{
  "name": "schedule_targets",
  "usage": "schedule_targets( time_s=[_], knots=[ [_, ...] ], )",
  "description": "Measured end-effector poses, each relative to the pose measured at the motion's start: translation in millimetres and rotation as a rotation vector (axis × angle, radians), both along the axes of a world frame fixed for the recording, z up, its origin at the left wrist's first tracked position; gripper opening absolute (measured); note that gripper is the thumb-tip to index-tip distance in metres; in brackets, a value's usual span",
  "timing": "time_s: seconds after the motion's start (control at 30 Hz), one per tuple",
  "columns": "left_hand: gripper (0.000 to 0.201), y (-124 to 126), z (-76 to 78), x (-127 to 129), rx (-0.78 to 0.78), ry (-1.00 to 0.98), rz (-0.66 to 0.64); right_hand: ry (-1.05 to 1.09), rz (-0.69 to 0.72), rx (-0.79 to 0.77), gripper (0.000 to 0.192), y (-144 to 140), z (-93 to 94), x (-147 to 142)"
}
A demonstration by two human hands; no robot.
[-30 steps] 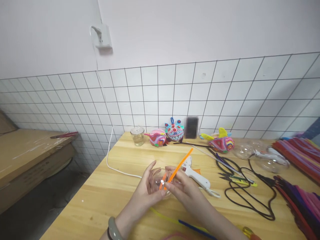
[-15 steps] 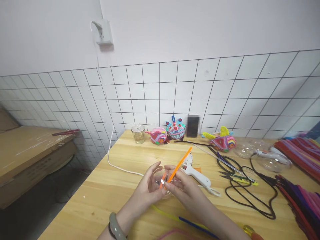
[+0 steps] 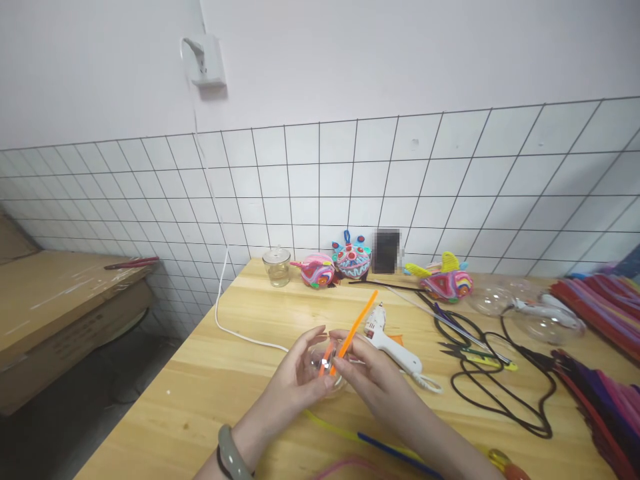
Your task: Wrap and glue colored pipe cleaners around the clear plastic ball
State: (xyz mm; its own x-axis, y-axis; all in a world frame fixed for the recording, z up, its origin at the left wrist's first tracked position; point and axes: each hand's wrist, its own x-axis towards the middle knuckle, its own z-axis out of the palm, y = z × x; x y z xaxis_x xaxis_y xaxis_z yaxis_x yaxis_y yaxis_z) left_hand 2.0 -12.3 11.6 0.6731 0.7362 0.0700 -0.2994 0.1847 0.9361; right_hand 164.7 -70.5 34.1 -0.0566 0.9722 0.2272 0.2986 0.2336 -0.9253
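Between my hands is a clear plastic ball (image 3: 316, 360), with a strip of orange pipe cleaner lying along its surface. My left hand (image 3: 293, 370) cups the ball from the left, its thumb pressed near the orange strip. My right hand (image 3: 365, 367) pinches an orange pipe cleaner (image 3: 361, 319) against the ball; its free end sticks up and to the right. Beyond my right hand lies a white hot glue gun (image 3: 395, 350). Under my forearms are yellow (image 3: 325, 425), blue (image 3: 385, 447) and pink pipe cleaners (image 3: 345, 465) on the table.
Along the wall stand a glass cup (image 3: 277, 268) and pipe-cleaner figures, including a blue-and-white one (image 3: 353, 258). On the right lie a looped black cord (image 3: 505, 403), pliers (image 3: 453, 350), clear balls (image 3: 543, 327) and pipe cleaner bundles (image 3: 600, 307). A cardboard box (image 3: 75, 300) stands left.
The free end of the orange pipe cleaner has tipped slightly left and down. My right fingers have shifted a little along it; my left hand stays around the ball.
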Motion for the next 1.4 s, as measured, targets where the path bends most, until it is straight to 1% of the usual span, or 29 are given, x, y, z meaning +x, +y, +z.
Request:
schedule_targets(
  time_s=[0.17, 0.27, 0.37, 0.47, 0.53, 0.73, 0.87, 0.97, 1.23, 1.4],
  knots=[
    [0.059, 2.1, -8.9, 1.3, 0.022, -0.022, 0.029, -0.012, 0.005, 0.018, 0.023, 0.0, -0.2, 0.6],
    [0.056, 2.2, -10.6, 1.3, 0.035, -0.025, 0.042, -0.041, -0.014, 0.026, 0.022, -1.0, 0.0, 0.0],
    [0.055, 1.5, -9.4, 0.5, 0.053, -0.013, 0.018, 0.006, -0.023, -0.018, 0.024, -1.6, -1.0, -1.1],
    [0.057, 1.0, -8.9, 0.0, 0.063, 0.0, 0.023, 0.09, -0.008, -0.082, 0.028, -0.7, -2.1, -2.1],
    [0.058, 0.9, -8.5, 0.0, 0.069, 0.004, 0.024, 0.108, 0.003, -0.096, 0.029, 0.0, -1.5, -2.5],
    [0.061, 1.3, -3.2, -2.2, 0.046, 0.012, -0.051, 0.033, -0.02, -0.066, 0.031, -0.9, 3.9, -2.6],
    [0.051, 5.3, -6.9, -4.8, 0.02, 0.023, -0.02, 0.031, -0.024, -0.067, 0.032, 0.3, 2.7, -1.7],
    [0.048, 7.3, -9.7, -5.1, 0.01, 0.044, 0.0, 0.016, -0.028, -0.072, 0.031, 1.7, 1.2, -1.4],
    [0.056, 1.3, -1.7, -1.4, 0.023, 0.061, 0.022, 0.0, -0.02, -0.063, 0.032, 1.1, 2.4, -2.3],
    [0.062, -0.5, -1.8, 0.3, 0.057, 0.093, 0.017, 0.028, 0.002, -0.062, 0.03, 0.5, 0.6, -1.8]
  ],
)
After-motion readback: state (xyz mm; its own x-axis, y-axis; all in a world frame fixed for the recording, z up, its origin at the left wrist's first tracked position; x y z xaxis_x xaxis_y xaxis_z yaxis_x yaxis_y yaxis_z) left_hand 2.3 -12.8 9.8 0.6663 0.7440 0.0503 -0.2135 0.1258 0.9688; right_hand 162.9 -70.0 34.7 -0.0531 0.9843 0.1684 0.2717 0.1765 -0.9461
